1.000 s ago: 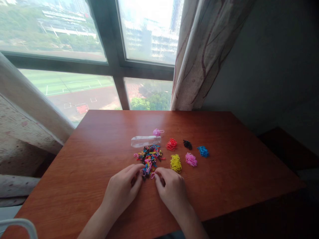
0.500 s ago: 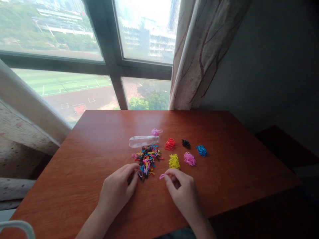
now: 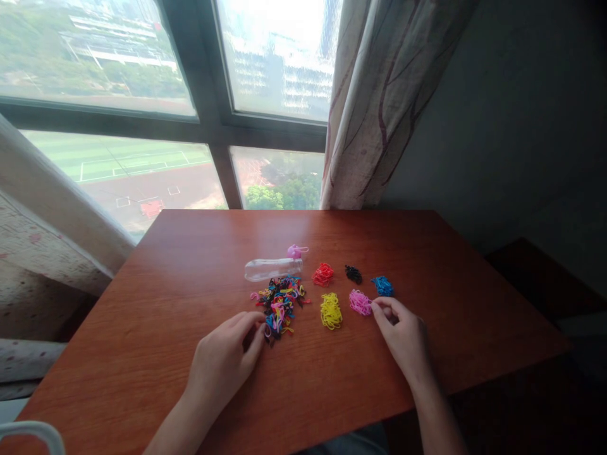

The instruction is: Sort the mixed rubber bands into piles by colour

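My left hand (image 3: 228, 347) rests at the near left edge of a mixed pile of coloured rubber bands (image 3: 279, 303). Its thumb and forefinger are pinched together against the pile, and what lies between them is too small to make out. At the right edge of the pink rubber band pile (image 3: 360, 303), my right hand (image 3: 401, 328) is closed in a pinch, a bit of pink band at its fingertips. Around it lie a yellow pile (image 3: 331, 311), a red pile (image 3: 323, 275), a black pile (image 3: 353, 273) and a blue pile (image 3: 383, 285), all rubber bands.
A clear plastic bottle (image 3: 270, 270) lies on its side behind the mixed pile, with a pink cap with a loop (image 3: 294, 251) beside its mouth. The brown wooden table (image 3: 190, 265) ends at a window with curtains (image 3: 370, 126). A white curved object (image 3: 38, 430) shows at lower left.
My right hand has moved right and away from me, carrying a pink rubber band from in front of the yellow pile to the pink pile. My left hand has stayed put.
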Tool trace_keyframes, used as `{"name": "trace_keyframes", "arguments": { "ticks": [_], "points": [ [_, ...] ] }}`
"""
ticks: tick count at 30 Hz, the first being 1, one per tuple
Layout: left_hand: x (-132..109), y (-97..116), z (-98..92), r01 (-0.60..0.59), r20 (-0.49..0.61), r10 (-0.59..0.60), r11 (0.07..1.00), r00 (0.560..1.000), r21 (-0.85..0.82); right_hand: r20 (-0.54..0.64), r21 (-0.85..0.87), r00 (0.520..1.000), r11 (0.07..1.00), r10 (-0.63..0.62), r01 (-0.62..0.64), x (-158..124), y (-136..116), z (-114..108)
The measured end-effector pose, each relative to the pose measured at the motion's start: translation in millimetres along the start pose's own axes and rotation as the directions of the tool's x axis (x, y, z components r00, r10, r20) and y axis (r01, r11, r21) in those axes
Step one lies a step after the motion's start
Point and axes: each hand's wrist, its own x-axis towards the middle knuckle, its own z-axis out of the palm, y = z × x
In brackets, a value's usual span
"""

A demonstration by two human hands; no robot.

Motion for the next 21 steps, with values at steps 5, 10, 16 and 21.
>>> {"name": "trace_keyframes", "arguments": {
  "ticks": [5, 10, 16, 21],
  "points": [
    [-0.5, -0.6, 0.1, 0.007, -0.010, -0.007, 1.000, 1.000, -0.008, -0.054, -0.032, 0.998, 0.999, -0.028, 0.027, -2.1, -1.7, 2.5],
    [-1.4, -2.1, 0.0, 0.005, 0.000, -0.005, 1.000, 1.000, -0.020, -0.064, 0.039, 0.993, 0.994, -0.099, 0.102, -12.8, -19.3, 6.1],
    [-1.7, -2.0, -0.5, -0.008, 0.041, 0.008, 1.000, 0.999, -0.016, 0.090, 0.175, 0.968, 0.961, -0.234, 0.216, -41.5, -59.0, 34.1],
    [-2.4, -0.8, -3.5, -0.042, 0.054, 0.043, 0.999, 0.998, -0.008, 0.195, 0.191, 0.923, 0.935, -0.333, 0.297, -61.1, -80.3, 58.7]
  ]
}}
